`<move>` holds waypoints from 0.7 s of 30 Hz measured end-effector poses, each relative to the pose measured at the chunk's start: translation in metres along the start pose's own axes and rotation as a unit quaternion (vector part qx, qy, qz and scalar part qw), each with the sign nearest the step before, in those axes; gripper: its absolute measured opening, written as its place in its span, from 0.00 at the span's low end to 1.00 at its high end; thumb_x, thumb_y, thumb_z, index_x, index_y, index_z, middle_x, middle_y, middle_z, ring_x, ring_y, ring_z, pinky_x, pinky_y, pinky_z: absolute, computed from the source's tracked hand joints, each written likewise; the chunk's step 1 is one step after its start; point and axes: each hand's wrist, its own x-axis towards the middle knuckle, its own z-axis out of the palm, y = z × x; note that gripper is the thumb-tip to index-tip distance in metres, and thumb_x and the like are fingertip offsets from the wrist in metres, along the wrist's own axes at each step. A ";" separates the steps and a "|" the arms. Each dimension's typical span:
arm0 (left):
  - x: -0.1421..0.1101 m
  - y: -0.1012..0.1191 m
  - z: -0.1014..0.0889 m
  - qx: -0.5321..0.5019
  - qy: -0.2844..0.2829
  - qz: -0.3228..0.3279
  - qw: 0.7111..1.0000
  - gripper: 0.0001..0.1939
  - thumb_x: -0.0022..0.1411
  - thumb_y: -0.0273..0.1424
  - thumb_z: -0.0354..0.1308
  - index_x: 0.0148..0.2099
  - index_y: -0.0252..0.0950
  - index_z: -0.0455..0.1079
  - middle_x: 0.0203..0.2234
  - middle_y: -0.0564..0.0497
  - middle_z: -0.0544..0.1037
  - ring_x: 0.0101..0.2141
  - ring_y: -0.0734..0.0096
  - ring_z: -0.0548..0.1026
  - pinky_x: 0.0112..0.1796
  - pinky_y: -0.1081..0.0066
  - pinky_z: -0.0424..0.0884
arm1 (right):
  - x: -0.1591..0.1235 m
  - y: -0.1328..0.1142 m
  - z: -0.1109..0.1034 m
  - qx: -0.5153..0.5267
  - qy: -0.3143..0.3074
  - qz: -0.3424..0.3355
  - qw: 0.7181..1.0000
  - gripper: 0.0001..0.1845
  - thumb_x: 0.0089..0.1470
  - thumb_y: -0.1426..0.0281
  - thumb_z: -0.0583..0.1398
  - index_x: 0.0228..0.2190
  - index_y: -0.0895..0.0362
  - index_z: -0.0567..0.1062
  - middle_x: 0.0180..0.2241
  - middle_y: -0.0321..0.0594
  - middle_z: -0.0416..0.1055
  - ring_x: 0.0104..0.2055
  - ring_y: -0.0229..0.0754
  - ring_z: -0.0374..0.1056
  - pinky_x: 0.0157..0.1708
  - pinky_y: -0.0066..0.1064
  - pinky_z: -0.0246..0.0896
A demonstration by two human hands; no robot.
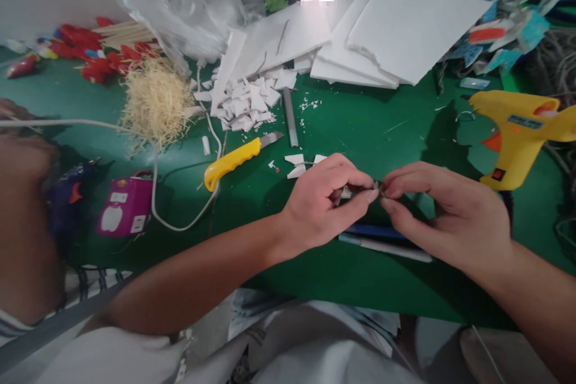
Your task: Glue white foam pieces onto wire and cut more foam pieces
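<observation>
My left hand (330, 201) and my right hand (450, 210) meet over the green table, both closed in a pinch. A tiny dark piece sits between the fingertips; its kind is too small to make out. Under and left of my left hand lie small white foam cutouts (296, 169). Two pens or markers, one blue (378, 231) and one white (387, 248), rest just below my fingers. Farther left lies a yellow utility knife (234, 162) with its blade out. A yellow hot glue gun (517, 132) stands to the right of my right hand.
White foam sheets (414, 24) and a heap of foam scraps (252, 102) fill the back. A straw-like bundle (157, 102), a purple box (125, 206) and a white cable (155, 192) are left. Another person's arm (27, 192) enters there. Painted cutouts (506, 42) stand back right.
</observation>
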 end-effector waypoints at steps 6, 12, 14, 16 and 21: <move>0.001 -0.001 0.000 0.006 0.003 -0.001 1.000 0.01 0.66 0.24 0.66 0.39 0.33 0.76 0.31 0.54 0.75 0.26 0.83 0.68 0.27 0.80 0.68 | -0.001 0.001 -0.001 -0.025 -0.017 0.056 0.998 0.05 0.59 0.72 0.63 0.38 0.50 0.76 0.32 0.33 0.81 0.29 0.38 0.77 0.27 0.28 0.72; 0.001 -0.001 0.000 0.052 -0.005 0.019 0.998 0.02 0.68 0.25 0.64 0.40 0.35 0.75 0.32 0.54 0.76 0.29 0.81 0.72 0.28 0.80 0.70 | -0.001 -0.003 0.000 -0.045 -0.007 0.048 0.998 0.06 0.60 0.72 0.63 0.38 0.48 0.78 0.34 0.32 0.84 0.28 0.38 0.78 0.23 0.29 0.67; 0.001 -0.001 -0.001 0.066 -0.007 0.027 0.997 0.02 0.68 0.25 0.64 0.40 0.35 0.75 0.33 0.54 0.76 0.28 0.82 0.72 0.27 0.81 0.69 | -0.001 -0.004 0.000 -0.047 -0.007 0.042 0.998 0.07 0.61 0.72 0.63 0.38 0.48 0.78 0.34 0.32 0.84 0.29 0.38 0.78 0.24 0.29 0.67; 0.001 -0.001 -0.001 0.079 -0.008 0.036 0.996 0.02 0.68 0.24 0.63 0.40 0.35 0.74 0.33 0.53 0.76 0.30 0.81 0.73 0.27 0.81 0.68 | -0.001 -0.005 0.000 -0.048 -0.009 0.040 0.998 0.07 0.61 0.73 0.62 0.37 0.48 0.77 0.34 0.32 0.84 0.30 0.38 0.79 0.24 0.29 0.67; 0.001 -0.002 0.000 0.088 -0.010 0.036 0.995 0.04 0.65 0.21 0.63 0.40 0.34 0.75 0.34 0.53 0.76 0.30 0.82 0.74 0.28 0.81 0.69 | -0.001 -0.006 -0.001 -0.039 -0.011 0.066 0.997 0.08 0.60 0.74 0.61 0.34 0.46 0.76 0.29 0.31 0.81 0.26 0.38 0.76 0.21 0.31 0.65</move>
